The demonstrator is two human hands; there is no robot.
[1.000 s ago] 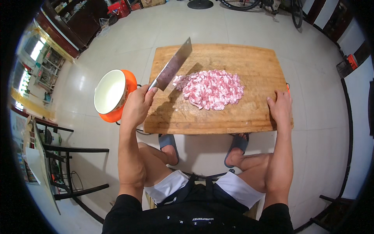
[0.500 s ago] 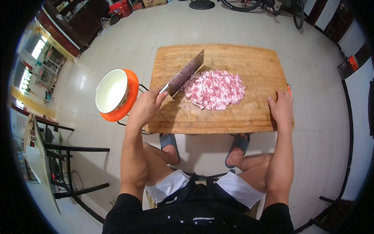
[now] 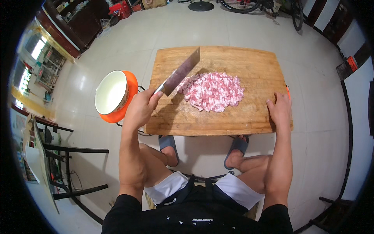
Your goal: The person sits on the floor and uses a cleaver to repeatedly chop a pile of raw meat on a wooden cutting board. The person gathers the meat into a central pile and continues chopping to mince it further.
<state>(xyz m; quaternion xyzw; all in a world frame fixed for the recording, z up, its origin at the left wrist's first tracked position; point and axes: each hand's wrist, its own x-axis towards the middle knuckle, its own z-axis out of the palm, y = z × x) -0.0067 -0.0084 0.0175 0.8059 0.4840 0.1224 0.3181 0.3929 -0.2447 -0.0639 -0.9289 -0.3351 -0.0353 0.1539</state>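
Note:
My left hand is closed round the handle of a cleaver. Its broad dark blade is raised and slants away to the upper right, casting a shadow on the wooden cutting board. Just right of the blade lies a flat heap of diced pink-and-white meat, with a few bits trailing off its left side. On the board's right edge rests my right hand, fingers spread and holding nothing, apart from the meat.
Left of the board, a white enamel bowl stands on an orange round surface. A black-legged table is at the lower left. Beyond the board are a round black base and a bicycle wheel.
The cleaver has lifted and shifted slightly left, away from the heap's left side. My left hand moved with it. My right hand stays at the board's right edge.

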